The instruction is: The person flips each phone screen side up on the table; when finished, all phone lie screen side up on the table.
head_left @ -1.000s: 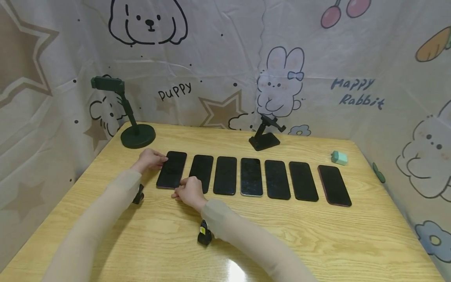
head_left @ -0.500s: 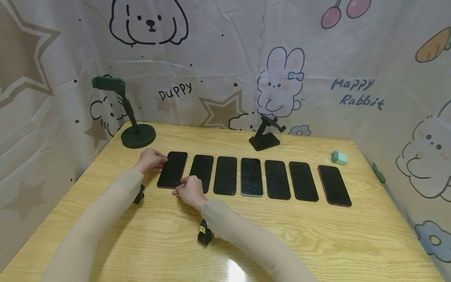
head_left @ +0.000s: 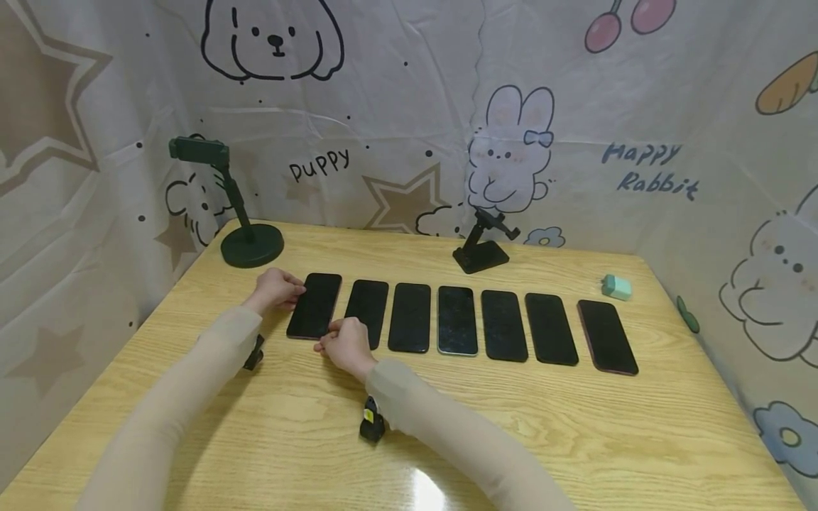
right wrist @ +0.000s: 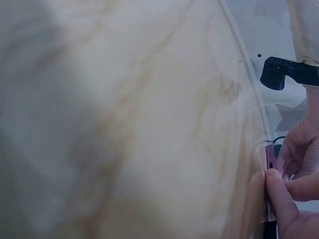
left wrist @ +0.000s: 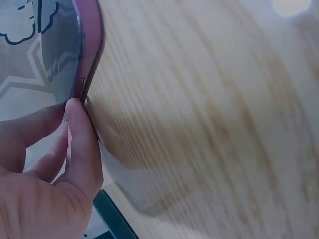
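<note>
Several dark-screened phones lie face up in a row on the wooden table. At the row's left end is a phone (head_left: 315, 305) with a pinkish-purple edge (left wrist: 90, 35). My left hand (head_left: 275, 289) pinches its left long edge between thumb and finger. At its lower right corner, my right hand (head_left: 347, 346) holds the bottom edge with thumb and fingertips and partly covers the second phone (head_left: 367, 301). In the right wrist view, the thumb (right wrist: 279, 191) presses close beside the port on that purple edge, and the left hand (right wrist: 294, 144) shows behind.
A dark green phone stand (head_left: 252, 245) rises at the back left. Further right is a small black folding stand (head_left: 481, 255). A mint charger plug (head_left: 616, 287) lies near the right edge, past the last phone (head_left: 607, 337). Printed curtains (head_left: 396, 92) border the table behind and at the sides.
The leftmost phone has shifted very slightly to the right and away, with both hands staying on it. The other phones keep their places; the head view moved a little.
</note>
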Motion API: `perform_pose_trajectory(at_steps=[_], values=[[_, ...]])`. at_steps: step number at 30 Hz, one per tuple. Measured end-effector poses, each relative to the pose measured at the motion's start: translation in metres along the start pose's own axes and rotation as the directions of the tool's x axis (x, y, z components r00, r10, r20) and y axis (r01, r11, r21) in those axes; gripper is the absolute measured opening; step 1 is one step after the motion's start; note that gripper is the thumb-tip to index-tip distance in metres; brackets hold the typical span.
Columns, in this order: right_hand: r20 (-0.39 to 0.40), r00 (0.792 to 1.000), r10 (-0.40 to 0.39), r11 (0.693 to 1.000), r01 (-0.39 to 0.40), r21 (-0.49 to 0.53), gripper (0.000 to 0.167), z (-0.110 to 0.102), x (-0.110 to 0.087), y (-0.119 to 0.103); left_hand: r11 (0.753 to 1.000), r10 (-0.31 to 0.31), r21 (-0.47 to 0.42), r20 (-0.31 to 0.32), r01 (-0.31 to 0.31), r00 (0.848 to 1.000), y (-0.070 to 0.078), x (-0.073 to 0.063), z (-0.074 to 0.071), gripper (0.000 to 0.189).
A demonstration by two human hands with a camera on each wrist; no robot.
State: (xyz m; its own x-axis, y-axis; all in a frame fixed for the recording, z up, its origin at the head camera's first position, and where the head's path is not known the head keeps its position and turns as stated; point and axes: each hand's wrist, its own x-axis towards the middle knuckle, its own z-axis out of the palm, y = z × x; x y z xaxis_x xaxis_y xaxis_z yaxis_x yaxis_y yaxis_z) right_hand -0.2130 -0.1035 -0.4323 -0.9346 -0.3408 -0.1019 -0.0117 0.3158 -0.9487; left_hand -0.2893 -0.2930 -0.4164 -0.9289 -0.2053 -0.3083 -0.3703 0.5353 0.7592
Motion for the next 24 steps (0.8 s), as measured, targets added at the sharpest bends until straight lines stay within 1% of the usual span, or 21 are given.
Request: perform_pose_trajectory(at_steps=[4,7,11,13,15,16,18,20,22,24], values=[[0.01,1.0,-0.015,0.997,0.015,-0.077,0.033,-0.002,-0.002,0.0,1.0,0.017,0.024,0.013,-0.017,1.0,-0.001,0.0,0.002,0.033],[0.015,0.999,-0.045,0.987,0.047,-0.155,0.035,-0.003,-0.002,0.001,0.998,0.028,0.05,0.023,-0.029,0.999,-0.001,0.0,0.003,0.035],[0.019,0.997,-0.072,0.977,0.075,-0.202,0.034,-0.008,-0.004,0.001,0.996,0.039,0.082,0.029,-0.041,0.999,0.0,0.0,0.005,0.041],[0.036,0.996,-0.081,0.972,0.087,-0.22,0.036,-0.013,-0.008,0.002,0.994,0.049,0.101,0.033,-0.052,0.998,0.002,0.0,0.006,0.047],[0.078,0.992,-0.103,0.964,0.119,-0.238,0.04,-0.022,-0.014,0.003,0.988,0.074,0.134,0.033,-0.077,0.997,0.003,-0.003,0.005,0.054],[0.1,0.989,-0.111,0.961,0.132,-0.243,0.042,-0.029,-0.019,0.003,0.981,0.098,0.164,0.031,-0.102,0.995,0.004,-0.005,0.004,0.057],[0.137,0.979,-0.15,0.949,0.181,-0.256,0.044,-0.047,-0.028,0.005,0.962,0.152,0.226,0.032,-0.155,0.988,0.007,-0.011,0.0,0.064],[0.147,0.972,-0.181,0.937,0.216,-0.275,0.045,-0.072,-0.036,0.006,0.938,0.211,0.275,0.034,-0.212,0.977,0.01,-0.016,-0.007,0.07],[0.119,0.972,-0.201,0.922,0.229,-0.313,0.045,-0.102,-0.044,0.008,0.914,0.264,0.31,0.033,-0.261,0.964,0.014,-0.021,-0.016,0.075],[0.071,0.976,-0.208,0.908,0.22,-0.358,0.045,-0.136,-0.051,0.01,0.903,0.301,0.312,0.032,-0.295,0.953,0.018,-0.028,-0.026,0.078]])
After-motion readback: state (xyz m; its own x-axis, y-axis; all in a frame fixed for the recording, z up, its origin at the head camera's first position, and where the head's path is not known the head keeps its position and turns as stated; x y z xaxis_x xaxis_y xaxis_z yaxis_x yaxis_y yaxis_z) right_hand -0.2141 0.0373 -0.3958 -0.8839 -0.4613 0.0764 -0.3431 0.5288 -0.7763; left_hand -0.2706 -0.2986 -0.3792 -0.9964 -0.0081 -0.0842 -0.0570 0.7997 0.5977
